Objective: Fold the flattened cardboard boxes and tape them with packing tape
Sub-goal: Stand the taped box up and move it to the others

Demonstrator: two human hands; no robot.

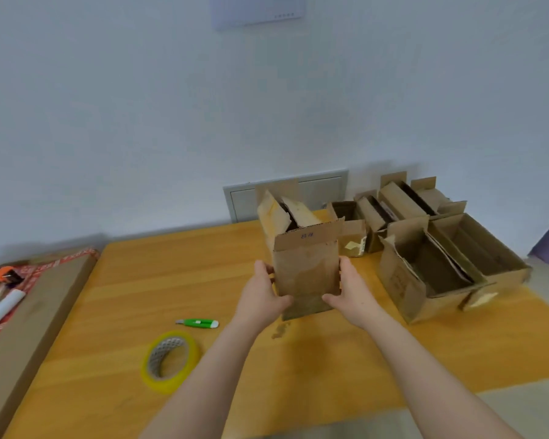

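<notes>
A small brown cardboard box (305, 267) stands upright near the middle of the wooden table (124, 289), its top flaps loose and open. My left hand (262, 296) grips its left side, thumb on the front face. My right hand (352, 291) grips the right side the same way. A yellow roll of packing tape (170, 361) lies flat on the table to the lower left of my arms. A green utility knife (198, 323) lies just beyond the tape.
Several folded open boxes (438, 264) crowd the table's right and back right. A long flat carton (23, 315) lies along the left edge, with a white tube (0, 310) and an orange tool (0, 274) on it. A wall stands close behind.
</notes>
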